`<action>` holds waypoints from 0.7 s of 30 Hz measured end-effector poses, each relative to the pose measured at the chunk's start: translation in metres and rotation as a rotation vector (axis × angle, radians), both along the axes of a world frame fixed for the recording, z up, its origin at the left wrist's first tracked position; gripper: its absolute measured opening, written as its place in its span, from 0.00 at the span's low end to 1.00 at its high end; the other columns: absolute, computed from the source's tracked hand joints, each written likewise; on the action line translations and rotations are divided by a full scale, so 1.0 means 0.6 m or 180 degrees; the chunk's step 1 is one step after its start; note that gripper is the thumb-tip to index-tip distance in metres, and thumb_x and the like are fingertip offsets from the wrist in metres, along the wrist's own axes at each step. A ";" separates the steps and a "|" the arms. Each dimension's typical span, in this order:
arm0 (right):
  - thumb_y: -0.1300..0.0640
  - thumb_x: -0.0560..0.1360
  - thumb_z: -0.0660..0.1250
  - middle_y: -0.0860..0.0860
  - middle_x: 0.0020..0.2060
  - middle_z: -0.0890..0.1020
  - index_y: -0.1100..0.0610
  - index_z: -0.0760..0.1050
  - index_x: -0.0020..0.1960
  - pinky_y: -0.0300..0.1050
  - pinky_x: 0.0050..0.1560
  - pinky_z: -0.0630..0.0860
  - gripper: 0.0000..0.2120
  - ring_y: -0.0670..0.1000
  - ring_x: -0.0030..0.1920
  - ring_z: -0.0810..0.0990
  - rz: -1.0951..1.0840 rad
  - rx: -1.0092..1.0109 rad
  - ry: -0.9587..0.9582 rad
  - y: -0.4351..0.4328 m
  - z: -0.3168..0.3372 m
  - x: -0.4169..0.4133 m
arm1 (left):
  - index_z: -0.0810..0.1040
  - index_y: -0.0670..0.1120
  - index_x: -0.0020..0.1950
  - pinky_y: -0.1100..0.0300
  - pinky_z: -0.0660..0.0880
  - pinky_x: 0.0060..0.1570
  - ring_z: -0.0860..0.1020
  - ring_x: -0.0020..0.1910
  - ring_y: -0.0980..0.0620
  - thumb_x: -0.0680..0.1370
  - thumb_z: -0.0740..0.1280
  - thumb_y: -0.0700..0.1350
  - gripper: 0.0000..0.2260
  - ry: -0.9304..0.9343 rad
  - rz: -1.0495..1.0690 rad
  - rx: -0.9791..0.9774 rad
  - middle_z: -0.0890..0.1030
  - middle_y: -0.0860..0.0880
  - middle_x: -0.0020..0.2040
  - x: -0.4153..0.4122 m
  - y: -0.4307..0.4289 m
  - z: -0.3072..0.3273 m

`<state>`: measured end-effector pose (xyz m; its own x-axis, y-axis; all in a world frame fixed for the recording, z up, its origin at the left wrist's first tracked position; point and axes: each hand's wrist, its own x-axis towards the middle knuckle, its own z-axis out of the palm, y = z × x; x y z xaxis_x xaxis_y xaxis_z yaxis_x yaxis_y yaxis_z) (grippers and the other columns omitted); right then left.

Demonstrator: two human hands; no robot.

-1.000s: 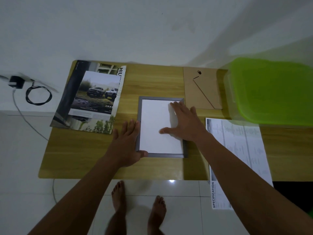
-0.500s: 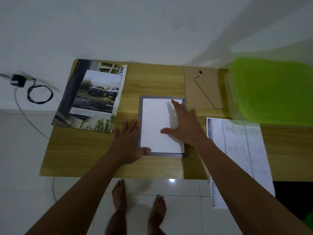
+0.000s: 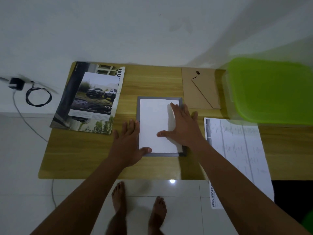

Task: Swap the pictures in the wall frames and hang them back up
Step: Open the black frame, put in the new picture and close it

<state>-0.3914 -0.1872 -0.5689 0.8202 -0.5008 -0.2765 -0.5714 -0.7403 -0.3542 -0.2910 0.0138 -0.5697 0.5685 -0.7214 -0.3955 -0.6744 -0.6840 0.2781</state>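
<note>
A glossy car brochure point(image 3: 94, 99) lies leftmost on the wood-grain table point(image 3: 67, 158). The left hand point(image 3: 126, 146) rests flat, fingers straight, beside the grey rectangular frame point(image 3: 162, 154), thumb on its near corner. The right hand point(image 3: 183, 128) presses, spread, on the matte white sheet point(image 3: 152, 119) inside, seemingly paper. A brown backing board point(image 3: 201, 89) lies beyond.
</note>
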 end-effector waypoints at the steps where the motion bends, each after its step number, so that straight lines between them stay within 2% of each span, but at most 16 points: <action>1: 0.21 0.61 0.65 0.52 0.81 0.45 0.49 0.39 0.81 0.69 0.75 0.39 0.62 0.56 0.80 0.39 0.0045 -0.0056 0.0079 -0.008 0.001 0.004 | 0.37 0.46 0.79 0.38 0.43 0.73 0.38 0.78 0.44 0.72 0.62 0.70 0.50 0.0007 0.0000 -0.0004 0.39 0.46 0.80 0.002 0.000 0.000; 4: 0.20 0.60 0.65 0.53 0.80 0.40 0.49 0.35 0.80 0.70 0.74 0.38 0.64 0.56 0.79 0.36 0.0209 -0.0013 0.0301 -0.020 0.004 0.014 | 0.36 0.46 0.79 0.38 0.42 0.73 0.37 0.78 0.44 0.69 0.62 0.72 0.54 0.0051 -0.0025 0.0032 0.38 0.46 0.79 0.006 0.003 -0.004; 8: 0.24 0.62 0.68 0.52 0.81 0.50 0.52 0.42 0.81 0.66 0.76 0.39 0.61 0.53 0.80 0.41 0.0181 0.0091 0.0088 -0.013 0.005 0.008 | 0.36 0.45 0.79 0.38 0.43 0.73 0.38 0.78 0.43 0.68 0.62 0.74 0.55 0.0005 -0.0087 0.0077 0.39 0.46 0.80 0.005 0.004 -0.006; 13: 0.32 0.65 0.74 0.51 0.77 0.61 0.53 0.54 0.79 0.60 0.78 0.44 0.53 0.53 0.78 0.54 -0.0086 0.0349 -0.0293 0.006 0.019 0.002 | 0.37 0.45 0.79 0.38 0.42 0.73 0.38 0.78 0.43 0.69 0.64 0.72 0.54 0.0117 -0.0051 0.0106 0.40 0.45 0.80 0.007 0.002 -0.001; 15: 0.36 0.66 0.76 0.49 0.78 0.61 0.52 0.54 0.79 0.58 0.78 0.46 0.52 0.52 0.78 0.56 -0.0355 0.0669 -0.0562 0.015 0.020 -0.002 | 0.38 0.45 0.79 0.39 0.42 0.73 0.40 0.78 0.44 0.71 0.62 0.71 0.51 0.0190 0.0115 -0.0032 0.42 0.46 0.80 0.005 -0.001 0.002; 17: 0.40 0.66 0.78 0.47 0.79 0.58 0.50 0.52 0.80 0.53 0.78 0.52 0.52 0.50 0.78 0.55 -0.0619 0.0985 -0.0842 0.026 0.017 -0.007 | 0.44 0.46 0.79 0.38 0.43 0.73 0.43 0.79 0.44 0.75 0.59 0.68 0.43 0.0281 0.0414 -0.0296 0.47 0.47 0.80 0.004 -0.007 0.001; 21: 0.51 0.71 0.77 0.45 0.80 0.50 0.50 0.52 0.81 0.38 0.73 0.50 0.47 0.44 0.78 0.49 -0.0895 0.1208 -0.1171 0.045 0.022 -0.009 | 0.62 0.49 0.74 0.34 0.57 0.69 0.57 0.76 0.41 0.79 0.59 0.60 0.27 0.0214 0.0730 -0.0734 0.65 0.46 0.74 0.005 -0.020 0.001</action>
<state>-0.3966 -0.1601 -0.5556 0.7465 -0.6342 -0.2014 -0.5166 -0.3616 -0.7761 -0.2880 0.0020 -0.5691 0.7046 -0.6525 -0.2789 -0.4851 -0.7297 0.4819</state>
